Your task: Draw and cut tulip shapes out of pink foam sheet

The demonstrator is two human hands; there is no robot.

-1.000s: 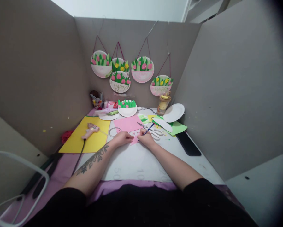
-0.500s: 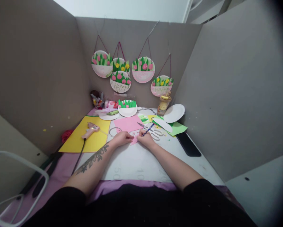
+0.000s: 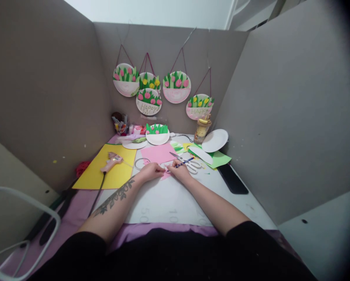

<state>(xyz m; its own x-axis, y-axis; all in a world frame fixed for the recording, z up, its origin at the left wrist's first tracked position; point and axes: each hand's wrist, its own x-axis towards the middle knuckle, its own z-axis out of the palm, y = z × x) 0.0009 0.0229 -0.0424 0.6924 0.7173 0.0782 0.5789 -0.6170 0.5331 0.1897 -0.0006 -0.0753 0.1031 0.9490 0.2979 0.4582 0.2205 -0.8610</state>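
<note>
My left hand [image 3: 151, 171] rests on the white table sheet, its fingertips closed on the edge of a small pink paper piece [image 3: 164, 177]. Between the fingers of my right hand [image 3: 179, 171] is a dark blue patterned pencil [image 3: 187, 161], its tip down at the pink piece and its back end leaning right. The fingers partly cover the paper, so any marks on it are too small to make out. White-handled scissors [image 3: 196, 168] lie just beyond my right hand. A pink sheet [image 3: 157, 153] is spread behind both hands, with a ring-shaped item [image 3: 140, 164] near its left corner.
On the left, a glue gun [image 3: 112, 162] lies on a yellow sheet [image 3: 89, 179]. A black phone [image 3: 233, 179] and green paper [image 3: 221, 159] are at right, near a white plate [image 3: 215, 140]. A half-plate with paper tulips [image 3: 157, 137] stands behind; several more hang on the grey partition.
The pencil has tilted lower toward the right, and my right hand has shifted slightly left along the pink piece. My left hand has stayed in place.
</note>
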